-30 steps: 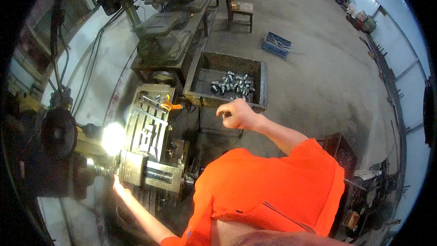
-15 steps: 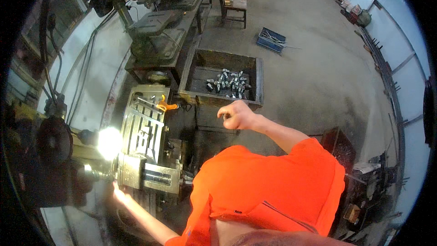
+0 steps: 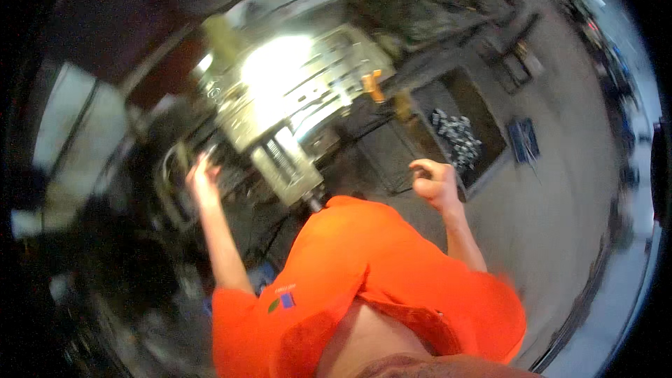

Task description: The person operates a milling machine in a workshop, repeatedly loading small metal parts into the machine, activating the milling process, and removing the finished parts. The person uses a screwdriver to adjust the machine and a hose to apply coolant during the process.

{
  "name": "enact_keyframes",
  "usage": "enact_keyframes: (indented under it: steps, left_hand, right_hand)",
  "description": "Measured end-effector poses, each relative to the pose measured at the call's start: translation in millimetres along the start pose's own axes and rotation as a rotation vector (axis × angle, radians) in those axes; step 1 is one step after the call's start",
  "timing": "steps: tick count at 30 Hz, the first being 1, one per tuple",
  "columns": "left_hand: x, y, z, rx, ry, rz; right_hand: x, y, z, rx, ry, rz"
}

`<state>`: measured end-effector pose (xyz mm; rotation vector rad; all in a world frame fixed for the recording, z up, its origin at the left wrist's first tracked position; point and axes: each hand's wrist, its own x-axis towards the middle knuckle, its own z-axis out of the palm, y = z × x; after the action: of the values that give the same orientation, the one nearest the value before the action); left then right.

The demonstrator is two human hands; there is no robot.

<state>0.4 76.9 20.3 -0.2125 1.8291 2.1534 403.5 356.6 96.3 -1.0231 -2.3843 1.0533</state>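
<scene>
My left hand [image 3: 204, 180] is raised at the left, beside the machine vise, with its fingers drawn together. A small pale, shiny thing shows at its fingertips, too blurred to name. My right hand [image 3: 437, 185] is curled closed in front of the wooden box, around something dark and small that I cannot make out. Between the hands is the metal machine vise [image 3: 285, 168], its screw end pointing toward me. Behind the vise, the slotted machine table [image 3: 329, 77] shines under a bright lamp [image 3: 276, 63]. An orange-handled tool [image 3: 374, 87] lies at the table's right end.
A wooden box [image 3: 490, 108] on the floor at the right holds many small metal parts [image 3: 455, 140]. Beyond it are a blue crate [image 3: 523, 141] with thin rods and a chair [image 3: 516, 68]. Dark machine parts hang over the upper left.
My view has swung round, so the machine now appears turned toward upper centre. My left hand has come away from the vise's side and risen. My right hand stays curled.
</scene>
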Motion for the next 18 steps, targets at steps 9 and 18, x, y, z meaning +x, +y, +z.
enact_keyframes:
  steps: [9,18]
  left_hand:
    - [-163.9,5.2,90.5,-0.308,-0.557,-0.348]
    - [-207.9,-19.0,124.8,-0.31,-0.662,-0.384]
  right_hand:
    - [29.3,-102.6,39.9,0.298,-0.293,-0.628]
    - [23.1,-74.1,53.8,0.309,-0.307,-0.723]
